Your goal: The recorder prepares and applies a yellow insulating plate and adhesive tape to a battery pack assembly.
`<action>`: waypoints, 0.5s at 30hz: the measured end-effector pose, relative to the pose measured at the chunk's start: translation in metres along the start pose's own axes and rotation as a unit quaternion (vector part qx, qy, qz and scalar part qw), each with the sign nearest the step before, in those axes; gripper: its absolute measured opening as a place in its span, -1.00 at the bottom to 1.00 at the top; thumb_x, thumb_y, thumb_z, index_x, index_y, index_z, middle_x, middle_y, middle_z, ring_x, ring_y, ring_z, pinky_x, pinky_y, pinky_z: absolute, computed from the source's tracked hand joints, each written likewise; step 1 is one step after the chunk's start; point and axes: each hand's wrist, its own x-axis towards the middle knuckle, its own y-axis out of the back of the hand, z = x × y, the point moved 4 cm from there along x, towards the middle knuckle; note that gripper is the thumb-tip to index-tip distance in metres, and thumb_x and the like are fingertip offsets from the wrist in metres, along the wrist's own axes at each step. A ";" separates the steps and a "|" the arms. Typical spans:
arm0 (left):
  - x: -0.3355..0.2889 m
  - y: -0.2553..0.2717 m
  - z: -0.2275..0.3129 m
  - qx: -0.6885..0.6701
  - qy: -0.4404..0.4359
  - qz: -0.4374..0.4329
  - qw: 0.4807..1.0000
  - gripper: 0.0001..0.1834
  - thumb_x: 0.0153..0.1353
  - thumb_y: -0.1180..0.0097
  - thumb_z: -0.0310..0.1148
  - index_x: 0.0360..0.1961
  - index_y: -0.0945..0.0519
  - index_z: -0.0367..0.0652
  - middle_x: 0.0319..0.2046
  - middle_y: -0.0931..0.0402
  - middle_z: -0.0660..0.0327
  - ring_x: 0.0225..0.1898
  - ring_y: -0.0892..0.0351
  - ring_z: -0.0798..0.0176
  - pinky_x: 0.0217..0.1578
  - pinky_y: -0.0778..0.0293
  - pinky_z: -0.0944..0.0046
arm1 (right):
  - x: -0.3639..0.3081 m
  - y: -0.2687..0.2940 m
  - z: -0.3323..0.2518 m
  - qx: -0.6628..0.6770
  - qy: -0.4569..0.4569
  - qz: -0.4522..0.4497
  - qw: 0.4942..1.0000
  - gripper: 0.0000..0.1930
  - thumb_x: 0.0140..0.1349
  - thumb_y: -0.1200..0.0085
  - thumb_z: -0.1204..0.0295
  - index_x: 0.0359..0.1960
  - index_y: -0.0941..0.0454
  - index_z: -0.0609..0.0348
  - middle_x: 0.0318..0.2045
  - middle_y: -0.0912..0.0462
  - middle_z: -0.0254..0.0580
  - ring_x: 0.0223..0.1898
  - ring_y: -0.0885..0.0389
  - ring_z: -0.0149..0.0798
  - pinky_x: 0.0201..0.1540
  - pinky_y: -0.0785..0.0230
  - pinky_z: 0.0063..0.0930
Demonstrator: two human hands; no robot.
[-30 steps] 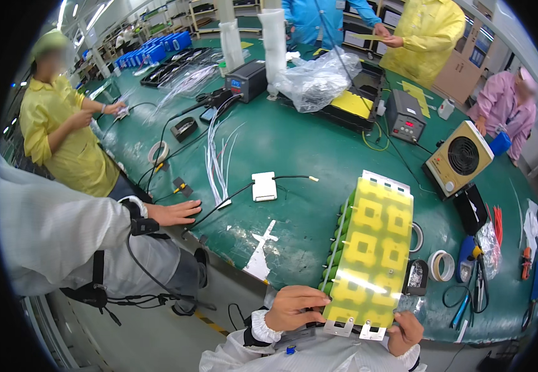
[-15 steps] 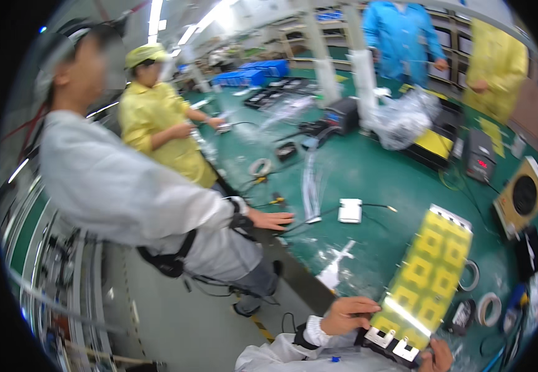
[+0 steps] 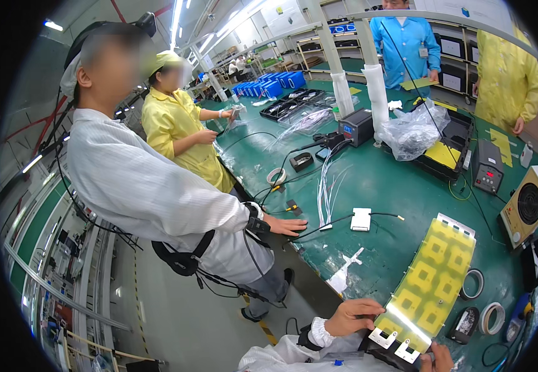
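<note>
A long flat battery-like pack [image 3: 427,279] lies slanted on the bench at the lower right. Its top is a yellow-green sheet with square cut-outs, and light metal tabs show at both ends. My left hand [image 3: 352,316] grips its near left edge, thumb and fingers bent against the side. At the near right corner my right hand [image 3: 437,359] has its fingers curled on the edge; the picture's lower rim cuts off part of it. A glare streak crosses the sheet close to my hands.
Tape rolls [image 3: 492,318], a black device [image 3: 465,325] and a boxed fan [image 3: 527,204] stand right of the pack. Beyond it lie a white connector block [image 3: 360,219] with a cable and loose white wires [image 3: 326,192]. At left, a co-worker's hand [image 3: 285,225] rests on the bench edge.
The view has shifted slightly, so the scene sits a little further right and looks sharper. Both my hands stay on the pack. Across the bench, the person in blue now visibly holds a yellow sheet.
</note>
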 end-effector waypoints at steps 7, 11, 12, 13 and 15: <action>0.010 0.001 0.008 0.032 -0.047 -0.031 0.998 -0.57 0.12 -0.24 -0.69 0.06 -0.61 -0.30 -0.04 -0.57 0.00 -0.34 -0.55 0.36 -0.34 -0.48 0.39 | -0.004 -0.002 0.008 0.092 -0.075 0.022 0.993 -0.73 0.15 -0.17 0.65 -0.09 -0.61 0.48 -0.19 -0.65 0.26 -0.26 -0.63 0.13 -0.19 -0.49 -0.21; 0.007 0.003 0.004 0.010 -0.021 -0.016 1.000 -0.55 0.10 -0.33 -0.55 0.06 -0.60 -0.29 -0.02 -0.57 0.03 -0.34 -0.54 0.37 -0.32 -0.47 0.38 | -0.004 -0.002 0.009 0.120 -0.088 0.015 0.989 -0.73 0.16 -0.18 0.63 -0.08 -0.61 0.48 -0.18 -0.65 0.26 -0.25 -0.64 0.10 -0.16 -0.49 -0.23; 0.008 0.004 0.004 0.011 -0.022 -0.017 1.000 -0.55 0.10 -0.33 -0.55 0.06 -0.60 -0.29 -0.02 -0.57 0.03 -0.34 -0.54 0.37 -0.32 -0.47 0.38 | -0.003 -0.003 0.009 0.125 -0.094 0.020 0.988 -0.72 0.17 -0.19 0.62 -0.08 -0.61 0.48 -0.18 -0.65 0.26 -0.24 -0.64 0.10 -0.15 -0.49 -0.22; 0.008 0.005 0.003 -0.002 -0.022 -0.009 1.000 -0.55 0.12 -0.34 -0.46 0.07 -0.60 -0.28 -0.02 -0.58 0.04 -0.35 -0.54 0.37 -0.32 -0.46 0.37 | -0.002 -0.003 0.010 0.126 -0.092 0.022 0.988 -0.72 0.17 -0.19 0.62 -0.08 -0.61 0.48 -0.18 -0.65 0.26 -0.24 -0.64 0.10 -0.15 -0.49 -0.22; 0.006 0.004 -0.001 -0.017 -0.022 0.000 1.000 -0.54 0.14 -0.36 -0.36 0.07 -0.60 -0.27 -0.02 -0.58 0.06 -0.35 -0.54 0.37 -0.32 -0.46 0.37 | -0.002 -0.001 0.009 0.115 -0.082 0.018 0.990 -0.72 0.18 -0.18 0.60 -0.07 -0.61 0.47 -0.17 -0.66 0.26 -0.22 -0.65 0.10 -0.13 -0.50 -0.22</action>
